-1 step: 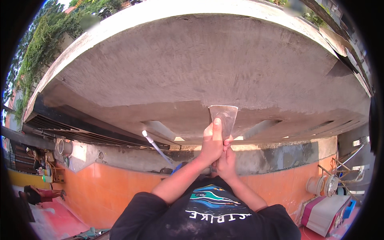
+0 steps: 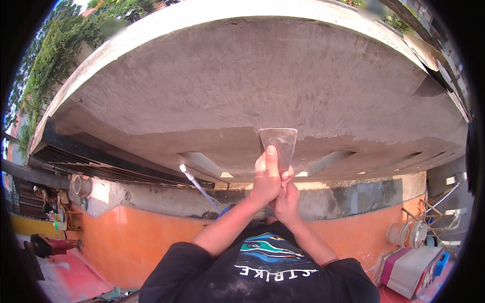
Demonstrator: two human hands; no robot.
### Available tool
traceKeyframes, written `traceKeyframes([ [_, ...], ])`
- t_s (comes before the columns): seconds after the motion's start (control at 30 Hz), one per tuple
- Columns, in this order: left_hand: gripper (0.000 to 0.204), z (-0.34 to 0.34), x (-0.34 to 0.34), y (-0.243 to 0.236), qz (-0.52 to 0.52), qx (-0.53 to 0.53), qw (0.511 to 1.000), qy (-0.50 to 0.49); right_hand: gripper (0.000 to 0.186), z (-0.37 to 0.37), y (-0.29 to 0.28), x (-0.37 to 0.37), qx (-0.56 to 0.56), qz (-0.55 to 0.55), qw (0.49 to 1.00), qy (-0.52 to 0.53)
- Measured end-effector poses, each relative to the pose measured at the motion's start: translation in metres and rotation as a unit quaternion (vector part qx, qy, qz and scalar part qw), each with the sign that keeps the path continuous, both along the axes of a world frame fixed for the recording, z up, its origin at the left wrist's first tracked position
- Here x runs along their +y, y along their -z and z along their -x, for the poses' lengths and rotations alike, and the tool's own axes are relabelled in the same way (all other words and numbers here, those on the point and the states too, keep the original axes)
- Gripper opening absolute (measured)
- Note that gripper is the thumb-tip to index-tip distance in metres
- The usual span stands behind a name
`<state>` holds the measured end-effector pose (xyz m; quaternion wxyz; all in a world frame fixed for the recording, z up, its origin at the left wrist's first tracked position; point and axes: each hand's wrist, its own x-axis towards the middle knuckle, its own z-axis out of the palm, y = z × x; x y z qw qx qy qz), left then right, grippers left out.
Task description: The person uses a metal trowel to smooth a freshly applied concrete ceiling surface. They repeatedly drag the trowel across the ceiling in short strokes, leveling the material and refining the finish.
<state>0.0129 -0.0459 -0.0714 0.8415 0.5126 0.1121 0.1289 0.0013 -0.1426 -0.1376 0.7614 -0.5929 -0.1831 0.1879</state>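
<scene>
Scraper (image 2: 285, 139) is in the middle, up against the big grey wall (image 2: 242, 76), and its wide edge looks like it touches the wall. There is one scraper and two hands. The left hand (image 2: 265, 184) is closed around it, with the thumb pressed flat on the blade. The right hand (image 2: 288, 202) is closed just below, touching the left hand. Both hands hide the bottom of the scraper. One white pipe (image 2: 197, 186) pokes up at a slant, to the left of the hands. Farther left, a long black grate (image 2: 111, 156) runs along the wall. Two big pale slots (image 2: 331, 162) show in the wall, one on each side of the scraper. Well off to the right are two buckets (image 2: 395, 235), one white box (image 2: 406, 270) with a pink stripe, and one blue thing (image 2: 442, 264) beside it.
</scene>
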Motion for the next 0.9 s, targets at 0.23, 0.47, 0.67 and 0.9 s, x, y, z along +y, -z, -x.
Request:
traceKeyframes([
  [0.23, 0.067, -0.004, 0.012, -0.027, 0.035, -0.101, 0.994, -0.021, 0.021, -0.031, -0.04, -0.005, -0.104, 0.023, 0.992, -0.066],
  [0.47, 0.049, 0.018, -0.009, 0.015, -0.021, 0.072, 0.997, 0.016, 0.03, 0.018, 0.023, -0.023, 0.081, -0.022, 0.993, -0.085],
  [0.67, 0.048, 0.013, 0.003, 0.022, -0.031, 0.09, 0.995, -0.001, 0.03, 0.014, 0.031, -0.005, 0.101, -0.043, 0.991, -0.081],
  [0.9, 0.048, 0.014, 0.014, 0.02, -0.065, 0.112, 0.992, 0.008, 0.026, 0.024, 0.037, 0.012, 0.068, -0.044, 0.995, -0.06],
])
